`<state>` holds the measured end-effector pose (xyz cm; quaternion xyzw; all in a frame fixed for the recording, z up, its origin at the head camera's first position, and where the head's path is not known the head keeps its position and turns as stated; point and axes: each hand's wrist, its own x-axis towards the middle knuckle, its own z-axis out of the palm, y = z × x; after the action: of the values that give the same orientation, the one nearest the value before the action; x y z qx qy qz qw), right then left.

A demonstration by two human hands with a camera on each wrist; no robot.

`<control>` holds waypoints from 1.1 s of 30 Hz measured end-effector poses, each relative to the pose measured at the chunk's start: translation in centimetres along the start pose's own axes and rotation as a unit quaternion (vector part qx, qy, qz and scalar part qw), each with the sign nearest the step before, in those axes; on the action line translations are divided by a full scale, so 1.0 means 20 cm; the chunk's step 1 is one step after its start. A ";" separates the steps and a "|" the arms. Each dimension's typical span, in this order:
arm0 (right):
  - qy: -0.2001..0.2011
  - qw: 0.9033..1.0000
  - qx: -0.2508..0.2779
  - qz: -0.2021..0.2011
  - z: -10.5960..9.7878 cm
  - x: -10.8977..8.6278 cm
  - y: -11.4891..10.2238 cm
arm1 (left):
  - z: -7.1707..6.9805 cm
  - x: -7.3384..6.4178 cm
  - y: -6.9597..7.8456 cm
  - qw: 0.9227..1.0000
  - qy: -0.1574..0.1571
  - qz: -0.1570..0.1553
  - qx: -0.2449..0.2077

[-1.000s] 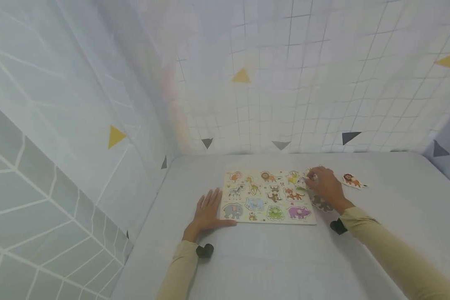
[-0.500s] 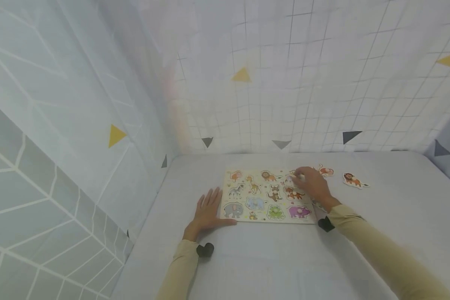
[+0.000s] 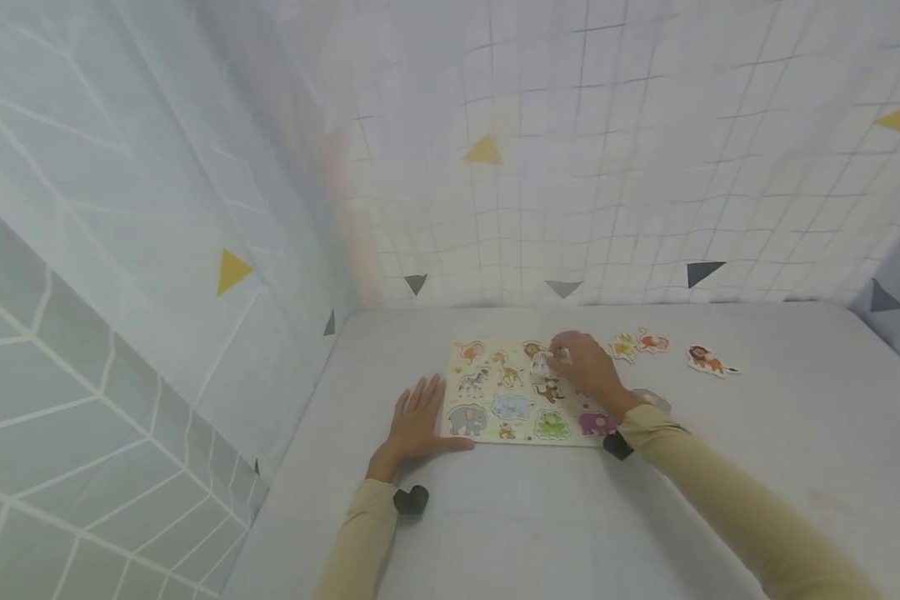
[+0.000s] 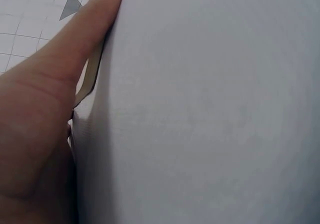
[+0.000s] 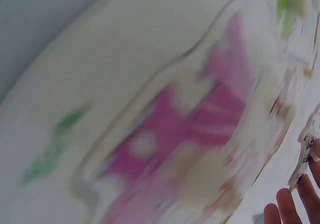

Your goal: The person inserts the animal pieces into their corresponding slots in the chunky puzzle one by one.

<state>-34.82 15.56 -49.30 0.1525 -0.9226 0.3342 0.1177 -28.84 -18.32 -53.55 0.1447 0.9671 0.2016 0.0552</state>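
Note:
A wooden animal puzzle board (image 3: 537, 438) lies on the grey cloth surface. My left hand (image 3: 412, 425) rests flat at its left edge, thumb along the near corner. In the left wrist view the left hand (image 4: 35, 119) presses beside the board's edge. My right hand (image 3: 588, 371) pinches a zebra puzzle piece (image 3: 541, 365) above the board's upper middle. The right wrist view shows the zebra piece (image 5: 303, 156) held tilted between thumb and fingers, over the board. A purple animal piece (image 5: 215, 114) with a knob fills the foreground there.
Right of the board lie a yellow-patterned piece (image 3: 623, 347), a monkey piece (image 3: 652, 340) and a lion piece (image 3: 708, 361). Another piece (image 3: 654, 401) is partly covered by the right forearm. Patterned cloth walls (image 3: 570, 208) stand behind and at the left.
My right hand has moved left across the board with the zebra piece, uncovering the yellow-patterned and monkey pieces. The left hand has stayed in place.

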 end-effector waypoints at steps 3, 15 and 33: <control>-0.013 1.000 0.007 0.002 0.03 0.01 -0.06 | 0.03 0.02 -0.02 1.000 0.001 -0.002 0.012; -0.011 1.000 0.017 -0.018 0.17 0.06 -0.18 | 0.04 0.02 -0.01 1.000 -0.001 -0.004 0.027; -0.005 0.999 -0.001 -0.052 0.36 0.08 -0.41 | 0.07 0.02 -0.05 1.000 0.002 0.001 0.025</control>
<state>-34.23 4.60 -49.47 0.2020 -0.9144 0.3257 0.1301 -29.30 -18.50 -55.15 0.1461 0.9720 0.1773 0.0492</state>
